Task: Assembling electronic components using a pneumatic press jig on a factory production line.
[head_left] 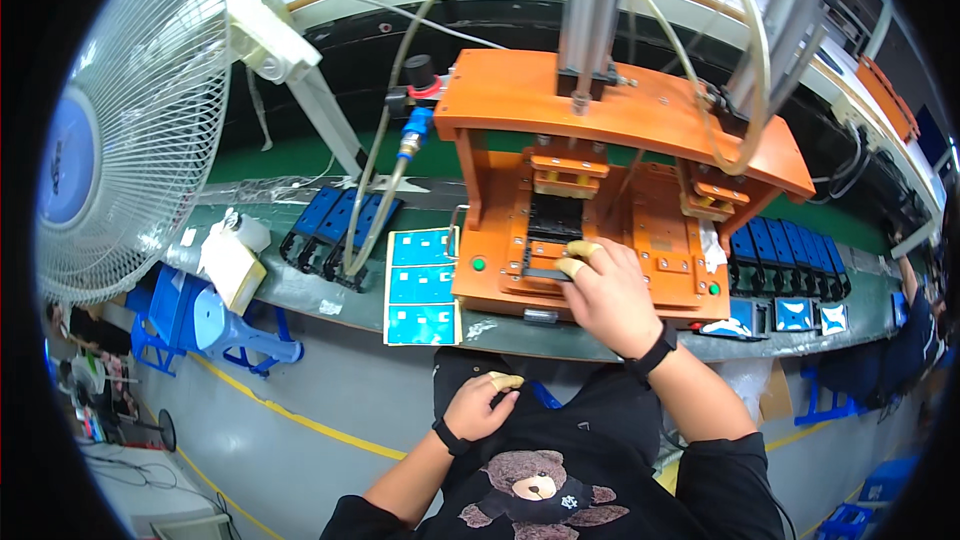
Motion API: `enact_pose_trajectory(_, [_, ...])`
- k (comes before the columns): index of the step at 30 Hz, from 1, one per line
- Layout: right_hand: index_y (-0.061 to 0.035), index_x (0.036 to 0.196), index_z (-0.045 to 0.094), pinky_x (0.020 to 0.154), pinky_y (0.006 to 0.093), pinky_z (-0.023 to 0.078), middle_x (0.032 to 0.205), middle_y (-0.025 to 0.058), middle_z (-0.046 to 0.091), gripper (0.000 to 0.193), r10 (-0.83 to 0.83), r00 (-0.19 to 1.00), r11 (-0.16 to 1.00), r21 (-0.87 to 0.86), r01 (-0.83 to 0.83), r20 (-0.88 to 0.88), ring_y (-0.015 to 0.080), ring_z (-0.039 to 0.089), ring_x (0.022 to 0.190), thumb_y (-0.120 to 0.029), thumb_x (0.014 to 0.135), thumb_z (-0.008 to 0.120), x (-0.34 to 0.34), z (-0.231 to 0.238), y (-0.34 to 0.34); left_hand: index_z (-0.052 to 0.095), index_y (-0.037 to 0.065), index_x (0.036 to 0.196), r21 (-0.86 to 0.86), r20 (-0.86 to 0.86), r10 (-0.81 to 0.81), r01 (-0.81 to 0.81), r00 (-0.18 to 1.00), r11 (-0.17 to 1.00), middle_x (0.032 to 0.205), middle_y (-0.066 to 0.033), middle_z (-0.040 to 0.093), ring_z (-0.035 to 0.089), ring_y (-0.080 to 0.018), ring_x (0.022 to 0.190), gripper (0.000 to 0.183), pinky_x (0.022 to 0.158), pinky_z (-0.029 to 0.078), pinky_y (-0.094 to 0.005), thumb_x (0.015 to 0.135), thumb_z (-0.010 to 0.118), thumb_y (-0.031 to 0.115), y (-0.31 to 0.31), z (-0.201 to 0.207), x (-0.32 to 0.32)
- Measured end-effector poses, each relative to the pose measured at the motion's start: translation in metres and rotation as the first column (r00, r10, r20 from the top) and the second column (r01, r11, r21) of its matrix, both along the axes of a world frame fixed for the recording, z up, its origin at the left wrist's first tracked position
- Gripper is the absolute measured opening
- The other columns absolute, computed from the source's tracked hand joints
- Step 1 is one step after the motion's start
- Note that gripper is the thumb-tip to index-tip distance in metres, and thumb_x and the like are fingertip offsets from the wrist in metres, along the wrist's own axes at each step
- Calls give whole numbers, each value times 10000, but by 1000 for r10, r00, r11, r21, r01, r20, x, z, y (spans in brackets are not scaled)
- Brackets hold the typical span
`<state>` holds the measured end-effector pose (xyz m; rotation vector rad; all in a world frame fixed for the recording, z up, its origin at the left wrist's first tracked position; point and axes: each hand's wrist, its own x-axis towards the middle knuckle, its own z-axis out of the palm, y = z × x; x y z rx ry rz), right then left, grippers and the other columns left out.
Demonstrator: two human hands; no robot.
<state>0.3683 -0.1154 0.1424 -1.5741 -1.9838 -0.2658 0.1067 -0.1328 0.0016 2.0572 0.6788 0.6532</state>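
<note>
My right hand reaches into the left bay of an orange press, with pale finger covers on some fingers. Its fingertips are closed on the near edge of a black plastic frame. That frame lies on the bay's orange fixture, below a raised press head; its far part is dark and hard to make out. Over my lap, my left hand is loosely curled, thumb and covered index finger apart, with nothing visible between them.
Left of the press lie a sheet of blue stickers and several blue-and-black panels. More panels stand in a row at right, with blue-and-white pieces before them. Air hoses hang near the press. A large fan stands left.
</note>
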Motion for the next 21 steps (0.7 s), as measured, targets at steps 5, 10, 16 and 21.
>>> enact_pose_trajectory(5, [-61,892,655,764,398,474,915,88,626,168,108,990,993,49,-104,-85,299,597,891,-63,740,727,1,39,2,681,23,1054,-35,12,75,-75,997,997,975,-152,693,670,-315,909,191,809,526,-369,870,642,59,-3,0,-9])
enact_pose_trajectory(10, [-40,924,672,740,403,514,887,116,676,237,328,885,932,-37,-360,-330,321,652,831,-36,696,737,-21,95,-45,589,-15,1244,-643,241,164,30,957,765,1147,-138,669,660,-264,1042,311,933,496,-336,935,572,18,-11,13,-33])
enact_pose_trajectory(16, [-82,976,699,840,395,533,1067,97,660,296,572,611,714,-34,-699,-547,320,651,1048,-67,688,765,-66,19,-58,228,29,1519,-703,710,378,631,595,328,1488,-177,399,435,-319,1354,1053,1117,352,-497,796,692,638,-16,41,-52])
enact_pose_trajectory(21, [-52,1056,698,926,386,517,1202,166,599,332,503,514,692,-32,-721,-695,338,623,1096,-20,727,732,-106,-58,-45,289,61,1491,-832,550,595,444,586,331,1488,-201,402,448,-380,1332,851,1110,359,-538,872,684,489,-9,52,-78])
